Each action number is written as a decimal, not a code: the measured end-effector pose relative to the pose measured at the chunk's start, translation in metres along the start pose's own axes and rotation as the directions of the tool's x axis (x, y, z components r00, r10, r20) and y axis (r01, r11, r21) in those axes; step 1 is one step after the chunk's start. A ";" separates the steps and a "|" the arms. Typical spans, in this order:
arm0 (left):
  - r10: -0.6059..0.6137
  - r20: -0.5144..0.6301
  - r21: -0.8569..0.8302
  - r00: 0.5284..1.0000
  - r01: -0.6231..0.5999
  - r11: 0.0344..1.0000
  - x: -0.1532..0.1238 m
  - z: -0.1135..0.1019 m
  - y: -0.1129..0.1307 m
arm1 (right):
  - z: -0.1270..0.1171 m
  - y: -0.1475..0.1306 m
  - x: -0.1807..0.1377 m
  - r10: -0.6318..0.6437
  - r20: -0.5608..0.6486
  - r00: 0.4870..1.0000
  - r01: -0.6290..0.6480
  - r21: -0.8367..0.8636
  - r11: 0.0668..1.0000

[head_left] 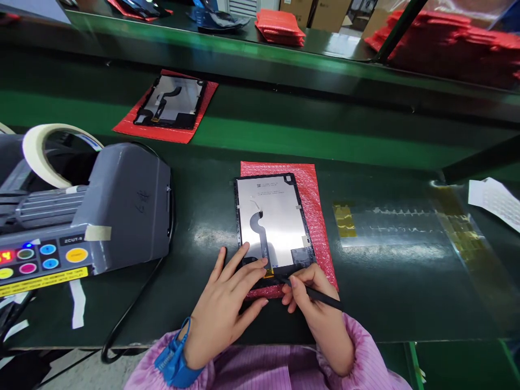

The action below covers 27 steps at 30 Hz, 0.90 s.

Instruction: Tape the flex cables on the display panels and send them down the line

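Observation:
A tablet screen panel [280,222] lies back side up on a red bubble bag [312,206], its silvery back showing a dark curved flex cable [263,238]. My left hand [231,292] rests over the panel's lower left part, fingers spread, fingertips touching near the cable's lower end. In my right hand [317,298] is a slim black spudger [320,297], gripped like a pen. Its tip reaches the panel's lower edge, just right of the orange connector strip [268,273]. The tip's exact contact is too small to make out.
A grey tape dispenser [130,211] with a tape roll [34,154] stands at left. A second panel [173,103] lies on a red bag farther back. Clear film [398,227] is taped down at right, near a paper sheet [493,200]. Red bags [280,27] sit on the shelf.

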<state>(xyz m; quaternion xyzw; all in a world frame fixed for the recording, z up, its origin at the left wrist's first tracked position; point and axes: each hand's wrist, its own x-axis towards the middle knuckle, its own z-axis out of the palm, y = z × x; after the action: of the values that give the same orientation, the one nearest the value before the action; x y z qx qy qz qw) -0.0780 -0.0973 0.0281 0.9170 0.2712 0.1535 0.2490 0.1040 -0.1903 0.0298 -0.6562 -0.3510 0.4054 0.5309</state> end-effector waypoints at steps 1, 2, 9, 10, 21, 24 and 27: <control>-0.003 -0.001 0.000 1.000 0.003 1.000 0.000 0.000 0.000 | 0.000 0.000 0.000 0.003 0.001 1.000 -0.003 -0.006 1.000; -0.004 -0.001 0.002 1.000 0.004 1.000 0.000 0.000 0.000 | -0.001 0.000 0.000 0.005 0.003 1.000 -0.005 -0.011 1.000; 0.039 0.018 0.065 0.999 -0.040 0.997 0.003 0.001 -0.002 | -0.002 0.001 0.000 0.017 0.009 1.000 -0.017 -0.023 1.000; 0.038 0.027 0.074 0.999 -0.040 0.996 0.003 0.001 -0.002 | -0.002 0.001 -0.001 0.021 0.009 1.000 -0.021 -0.030 0.999; 0.057 0.019 0.127 0.998 -0.059 0.990 0.001 0.009 -0.005 | -0.005 0.004 -0.006 -0.021 -0.122 0.992 0.026 0.040 0.999; 0.054 0.008 0.119 0.999 -0.054 0.991 0.002 0.011 -0.001 | -0.008 0.001 -0.009 -0.142 -0.148 0.979 0.152 0.065 0.986; -0.022 -0.038 -0.069 0.999 0.019 0.997 -0.007 0.003 0.001 | -0.011 -0.001 -0.009 -0.330 -0.013 0.944 0.325 -0.143 0.935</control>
<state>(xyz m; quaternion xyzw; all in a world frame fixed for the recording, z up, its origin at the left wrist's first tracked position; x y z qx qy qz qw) -0.0818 -0.1032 0.0258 0.9020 0.2799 0.1781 0.2764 0.1100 -0.2023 0.0338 -0.6315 -0.4727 0.2738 0.5503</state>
